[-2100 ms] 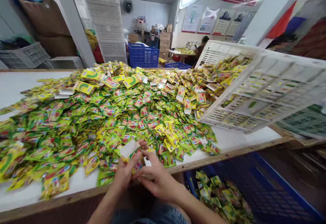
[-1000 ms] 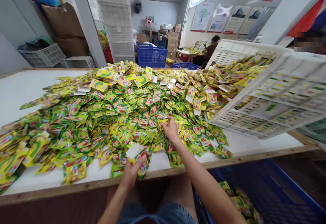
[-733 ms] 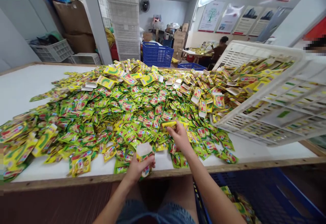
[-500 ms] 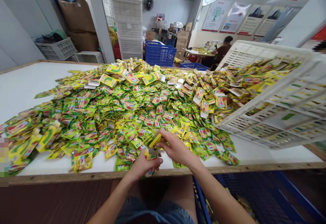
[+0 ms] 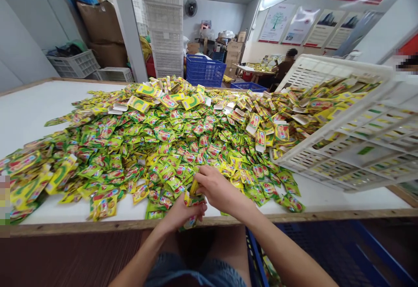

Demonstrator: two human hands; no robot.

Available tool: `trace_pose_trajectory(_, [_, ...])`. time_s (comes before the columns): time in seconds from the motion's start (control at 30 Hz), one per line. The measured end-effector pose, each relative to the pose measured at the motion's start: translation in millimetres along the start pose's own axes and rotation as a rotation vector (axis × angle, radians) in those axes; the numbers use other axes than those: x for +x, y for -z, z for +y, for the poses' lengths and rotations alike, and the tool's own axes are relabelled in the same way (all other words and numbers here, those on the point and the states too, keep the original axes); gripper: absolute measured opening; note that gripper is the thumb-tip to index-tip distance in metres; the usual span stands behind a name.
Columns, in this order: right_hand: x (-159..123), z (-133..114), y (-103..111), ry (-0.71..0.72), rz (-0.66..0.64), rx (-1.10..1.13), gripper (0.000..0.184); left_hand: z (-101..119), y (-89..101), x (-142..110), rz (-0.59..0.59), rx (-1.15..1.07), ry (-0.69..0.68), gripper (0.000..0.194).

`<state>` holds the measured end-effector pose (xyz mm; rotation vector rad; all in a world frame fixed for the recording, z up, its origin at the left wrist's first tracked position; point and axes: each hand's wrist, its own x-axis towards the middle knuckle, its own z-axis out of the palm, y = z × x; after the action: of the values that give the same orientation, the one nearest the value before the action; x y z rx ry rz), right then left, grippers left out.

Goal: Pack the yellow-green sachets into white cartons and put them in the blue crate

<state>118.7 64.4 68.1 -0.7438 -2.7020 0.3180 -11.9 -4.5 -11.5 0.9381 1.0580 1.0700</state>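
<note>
Close to the table's front edge, my left hand (image 5: 181, 214) is closed around a small yellow-and-green carton (image 5: 188, 199) with its top end up. Just above it, my right hand (image 5: 215, 189) pinches a small yellow packet (image 5: 194, 187) at the carton's mouth. Fingers hide much of both, so how far the packet reaches inside I cannot tell. A broad heap of green candy sachets (image 5: 163, 134) lies right beyond my hands. Yellow cartons (image 5: 140, 103), some with white flaps standing up, are piled on its far side.
At the right, a tilted white plastic crate (image 5: 313, 165) spills cartons onto the white table (image 5: 29, 113). A blue crate (image 5: 326, 252) sits below the table edge beside my right leg. Farther back are a blue basket (image 5: 205, 70), stacked white crates (image 5: 165, 25) and a seated person (image 5: 285, 67).
My right hand has moved slightly left and brought the yellow packet over to the carton's mouth. My left hand still holds the carton in nearly the same spot.
</note>
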Motion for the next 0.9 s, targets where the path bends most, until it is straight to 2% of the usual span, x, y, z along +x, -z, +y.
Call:
trace_pose_trajectory(0.17, [-2,1,-2,0.002,0.046,0.098,0.016,5,3.0,-2,-0.060,-0.004,-0.014,0.030])
trace_pose_trajectory(0.3, [-8,4,-2,-0.034,0.082,0.067,0.018,2,7.0,1,-0.086,-0.004,-0.023,0.030])
trace_pose_trajectory(0.43, [-7,1,-3,0.000,0.047,-0.010,0.018,0,4.6,3,-0.070,0.033,-0.038,0.024])
trace_pose_trajectory(0.53, [-4,-3,-10,0.048,0.060,0.043,0.018,3,0.8,3,-0.031,0.003,-0.026,0.023])
trace_pose_trajectory(0.73, [-9,-1,-34,-0.048,0.304,0.375,0.024,5,1.1,3,-0.046,-0.055,-0.042,0.020])
trace_pose_trajectory(0.9, [-23,-3,-45,-0.112,0.412,0.293,0.014,-3,3.3,2,0.019,-0.028,-0.083,0.025])
